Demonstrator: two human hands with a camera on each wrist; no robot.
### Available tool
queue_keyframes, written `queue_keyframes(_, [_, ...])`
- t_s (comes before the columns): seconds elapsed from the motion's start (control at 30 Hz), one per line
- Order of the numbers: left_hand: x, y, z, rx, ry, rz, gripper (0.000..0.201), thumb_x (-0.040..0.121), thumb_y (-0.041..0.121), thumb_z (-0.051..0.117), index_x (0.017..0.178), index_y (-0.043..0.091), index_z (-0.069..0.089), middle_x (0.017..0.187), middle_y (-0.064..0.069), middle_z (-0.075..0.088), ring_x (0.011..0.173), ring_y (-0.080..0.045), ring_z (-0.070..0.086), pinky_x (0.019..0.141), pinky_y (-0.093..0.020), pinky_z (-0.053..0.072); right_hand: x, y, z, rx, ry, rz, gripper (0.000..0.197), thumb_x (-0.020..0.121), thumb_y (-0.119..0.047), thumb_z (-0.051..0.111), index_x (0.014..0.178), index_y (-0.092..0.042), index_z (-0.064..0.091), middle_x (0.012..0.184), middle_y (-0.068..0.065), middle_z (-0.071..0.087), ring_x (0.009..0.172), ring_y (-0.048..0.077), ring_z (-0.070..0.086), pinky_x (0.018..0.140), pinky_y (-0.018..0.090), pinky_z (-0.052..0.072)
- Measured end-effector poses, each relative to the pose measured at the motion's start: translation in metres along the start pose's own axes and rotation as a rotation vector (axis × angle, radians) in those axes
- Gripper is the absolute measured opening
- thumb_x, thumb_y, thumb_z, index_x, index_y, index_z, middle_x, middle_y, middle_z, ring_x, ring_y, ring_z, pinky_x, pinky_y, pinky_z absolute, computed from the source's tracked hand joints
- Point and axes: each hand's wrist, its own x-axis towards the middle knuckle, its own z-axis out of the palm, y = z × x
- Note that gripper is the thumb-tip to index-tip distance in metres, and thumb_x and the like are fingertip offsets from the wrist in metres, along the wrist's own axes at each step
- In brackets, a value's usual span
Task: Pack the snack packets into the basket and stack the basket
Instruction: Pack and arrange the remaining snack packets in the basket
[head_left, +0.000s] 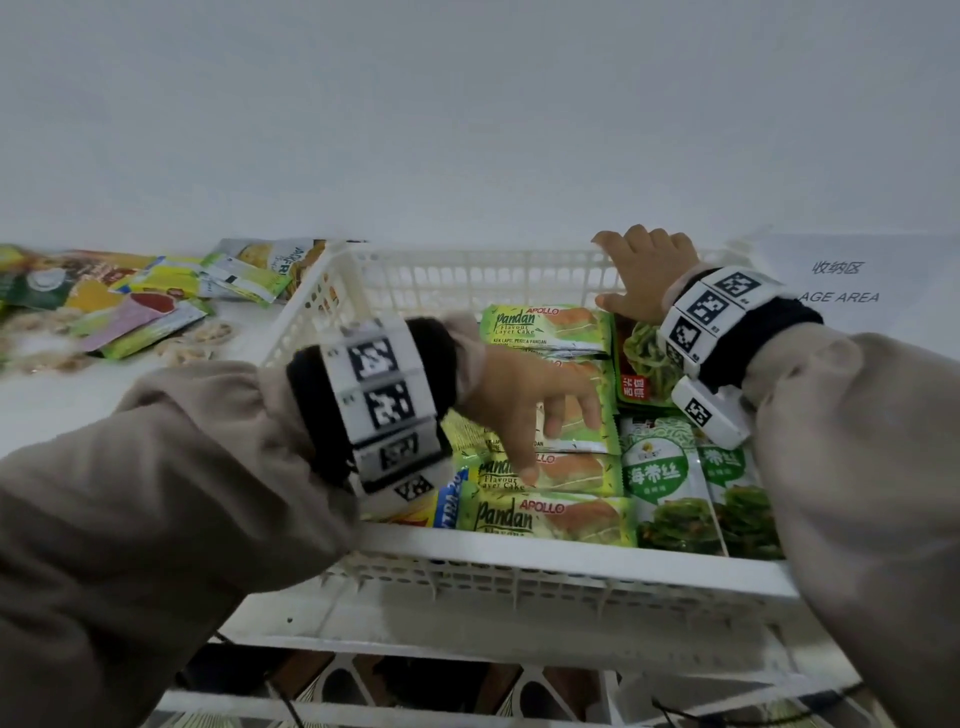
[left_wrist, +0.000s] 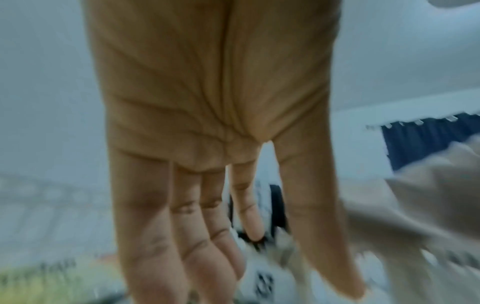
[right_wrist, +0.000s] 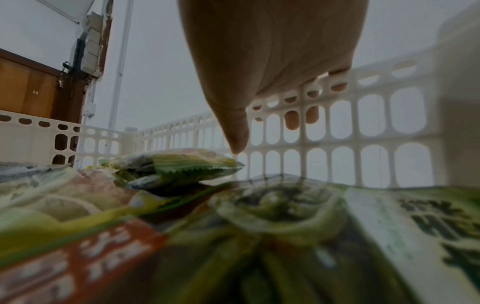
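Basket (head_left: 415, 270): white, holds pandan packets (head_left: 550, 325) under the left hand (head_left: 524, 405), whose fingers are spread, holding nothing. Right hand (head_left: 641, 275) grips the far rim.
Left wrist: blurred; fingers (left_wrist: 145, 226) straight.
Right wrist: fingers (right_wrist: 292, 121) curl over the lattice wall, seaweed packets (right_wrist: 285, 236) beneath.

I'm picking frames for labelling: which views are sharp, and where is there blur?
Head view: mostly sharp, pandan cake packets legible, left hand slightly smeared. Left wrist view: background motion-blurred, only the palm fairly clear. Right wrist view: near seaweed packet out of focus, basket wall clearer.
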Motion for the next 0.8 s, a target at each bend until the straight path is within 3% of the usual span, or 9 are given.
queue_keyframes(0.07, [-0.011,-0.005,-0.019,-0.086,0.104,-0.012,0.055,0.071,0.003,0.074,0.113,0.027,0.048,0.095,0.006,0.051,0.083,-0.016,0.057,0.071,-0.022,0.047,0.0,-0.001,-0.001,-0.001,-0.005,0.002,0.067,0.088,-0.044,0.051,0.141,-0.02,0.02,0.135,0.012,0.037,0.123,0.031,0.038,0.102,0.043,0.028])
queue_keyframes(0.17, [-0.027,-0.033,-0.039,0.017,0.16,-0.113,0.051,0.073,0.006,0.073,0.111,0.031,0.05,0.099,0.008,0.053,0.092,-0.018,0.056,0.065,-0.017,0.045,-0.001,-0.001,-0.002,-0.002,-0.012,0.003,0.067,0.088,-0.044,0.052,0.141,-0.02,0.019,0.135,0.012,0.037,0.124,0.031,0.037,0.103,0.044,0.027])
queue_keyframes(0.3, [-0.026,-0.062,-0.023,0.172,0.027,-0.318,0.053,0.073,0.014,0.074,0.12,0.027,0.054,0.117,0.001,0.054,0.107,-0.017,0.051,0.091,-0.033,0.046,0.0,-0.001,-0.002,-0.008,-0.005,0.006,0.067,0.088,-0.044,0.052,0.141,-0.02,0.02,0.135,0.012,0.038,0.123,0.031,0.038,0.102,0.044,0.028])
queue_keyframes(0.4, [-0.019,-0.067,-0.012,0.212,0.014,-0.325,0.056,0.071,0.018,0.077,0.122,0.031,0.055,0.124,-0.001,0.049,0.114,-0.018,0.048,0.099,-0.039,0.042,0.0,-0.001,-0.002,-0.011,0.0,0.009,0.067,0.087,-0.045,0.052,0.141,-0.02,0.02,0.135,0.012,0.038,0.123,0.031,0.039,0.102,0.043,0.029])
queue_keyframes(0.47, [-0.015,-0.065,-0.008,0.282,-0.01,-0.32,0.058,0.071,0.021,0.077,0.123,0.033,0.054,0.127,-0.004,0.048,0.12,-0.023,0.046,0.1,-0.042,0.041,0.0,-0.002,-0.001,-0.013,0.003,0.009,0.067,0.087,-0.046,0.052,0.141,-0.02,0.021,0.135,0.012,0.038,0.123,0.031,0.039,0.101,0.043,0.03])
queue_keyframes(0.63, [-0.01,-0.056,-0.006,0.352,-0.048,-0.415,0.069,0.075,0.036,0.072,0.135,0.033,0.04,0.138,-0.005,0.037,0.125,-0.025,0.039,0.098,-0.038,0.038,0.0,-0.002,-0.002,-0.011,-0.008,0.011,0.067,0.088,-0.047,0.051,0.141,-0.02,0.02,0.136,0.012,0.037,0.124,0.031,0.039,0.102,0.043,0.03])
queue_keyframes(0.8, [-0.006,-0.043,0.008,0.488,-0.054,-0.522,0.086,0.066,0.072,0.06,0.137,0.031,0.034,0.137,0.001,0.039,0.12,-0.025,0.043,0.087,-0.039,0.039,-0.001,-0.002,-0.003,-0.008,-0.012,0.01,0.067,0.088,-0.046,0.05,0.142,-0.02,0.019,0.137,0.012,0.037,0.124,0.031,0.038,0.102,0.043,0.029])
